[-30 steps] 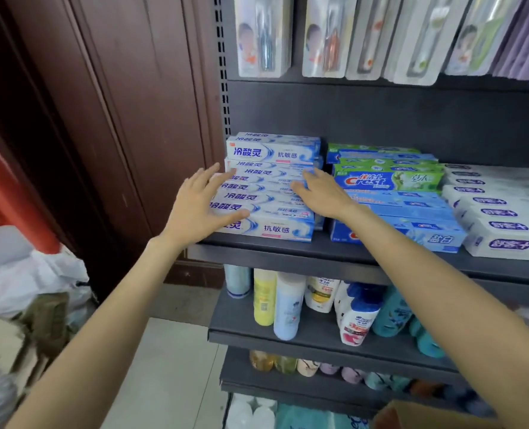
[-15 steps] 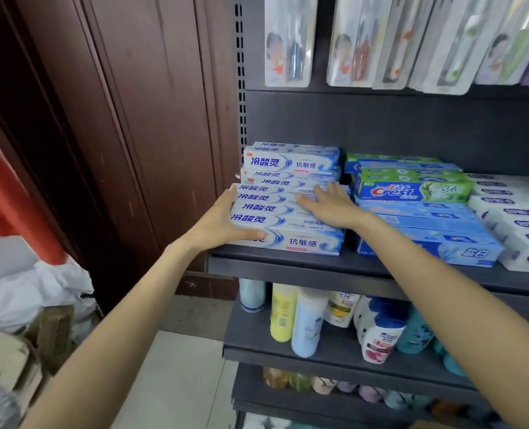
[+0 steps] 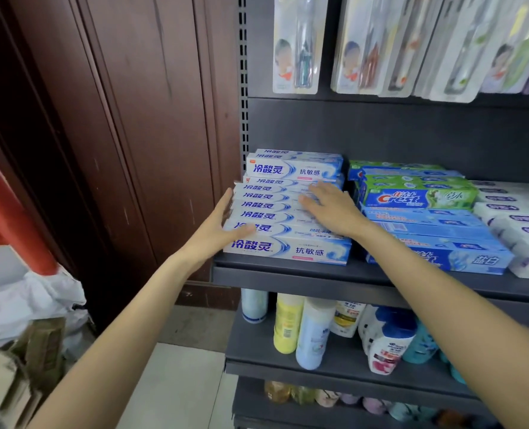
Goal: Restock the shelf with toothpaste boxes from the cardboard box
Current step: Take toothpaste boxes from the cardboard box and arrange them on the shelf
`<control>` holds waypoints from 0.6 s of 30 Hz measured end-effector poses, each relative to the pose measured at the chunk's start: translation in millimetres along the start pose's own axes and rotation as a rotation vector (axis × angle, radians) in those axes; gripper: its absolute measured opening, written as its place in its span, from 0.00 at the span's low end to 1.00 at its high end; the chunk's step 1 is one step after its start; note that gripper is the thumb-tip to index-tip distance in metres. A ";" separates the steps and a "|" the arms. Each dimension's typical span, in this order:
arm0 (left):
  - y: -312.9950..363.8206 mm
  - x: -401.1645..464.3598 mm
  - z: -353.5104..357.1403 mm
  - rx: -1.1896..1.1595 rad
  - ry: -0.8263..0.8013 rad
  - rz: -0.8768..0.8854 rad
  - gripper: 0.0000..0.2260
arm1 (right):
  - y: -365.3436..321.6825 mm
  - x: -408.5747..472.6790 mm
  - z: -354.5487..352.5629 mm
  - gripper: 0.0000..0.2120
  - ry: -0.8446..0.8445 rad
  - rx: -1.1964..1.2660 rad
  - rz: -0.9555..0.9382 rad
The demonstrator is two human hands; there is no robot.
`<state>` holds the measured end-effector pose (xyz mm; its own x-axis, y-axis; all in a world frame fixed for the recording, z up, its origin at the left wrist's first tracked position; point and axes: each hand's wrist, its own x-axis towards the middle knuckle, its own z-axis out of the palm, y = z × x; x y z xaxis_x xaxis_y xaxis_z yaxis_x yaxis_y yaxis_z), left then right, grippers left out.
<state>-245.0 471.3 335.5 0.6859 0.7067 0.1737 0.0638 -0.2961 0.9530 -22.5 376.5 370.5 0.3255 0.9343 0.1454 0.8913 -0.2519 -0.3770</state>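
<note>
Left hand (image 3: pixel 218 226) now flat against stack (image 3: pixel 283 212) end, right hand (image 3: pixel 328 205) flat atop.

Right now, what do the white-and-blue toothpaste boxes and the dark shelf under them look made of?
White-and-blue toothpaste boxes: likely thin printed cardboard with a slightly glossy coat; sharp folded edges, flat printed faces, soft sheen. Dark grey shelf: probably painted or powder-coated sheet metal, matte; thin folded front lip, and a slotted upright at the left. Neither can be confirmed from looks alone.

dark brown wood panelling (image 3: pixel 133 134) stands left of grey metal shelving (image 3: pixel 381 134), above pale floor tiles (image 3: pixel 176 391).
</note>
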 end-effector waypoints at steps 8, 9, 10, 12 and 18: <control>19.1 13.7 -2.0 -0.292 0.194 -0.173 0.28 | 2.9 -16.8 8.1 0.30 0.027 0.435 0.132; 22.9 17.1 0.8 -0.249 0.170 -0.179 0.28 | 3.8 -12.6 8.3 0.30 0.034 0.460 0.148; 25.3 20.6 3.3 -0.196 0.137 -0.180 0.28 | 4.9 -7.9 7.9 0.30 0.042 0.486 0.169; 29.3 25.6 6.7 -0.170 0.066 -0.193 0.26 | 8.1 1.2 7.3 0.30 0.050 0.535 0.210; 16.1 37.8 1.7 -0.338 -0.006 -0.229 0.17 | 6.7 16.5 17.2 0.31 -0.021 0.566 0.269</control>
<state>-216.8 492.2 357.0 0.6863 0.7254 -0.0527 -0.0261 0.0970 0.9949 -16.6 394.6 354.7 0.5036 0.8631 -0.0379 0.4722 -0.3117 -0.8245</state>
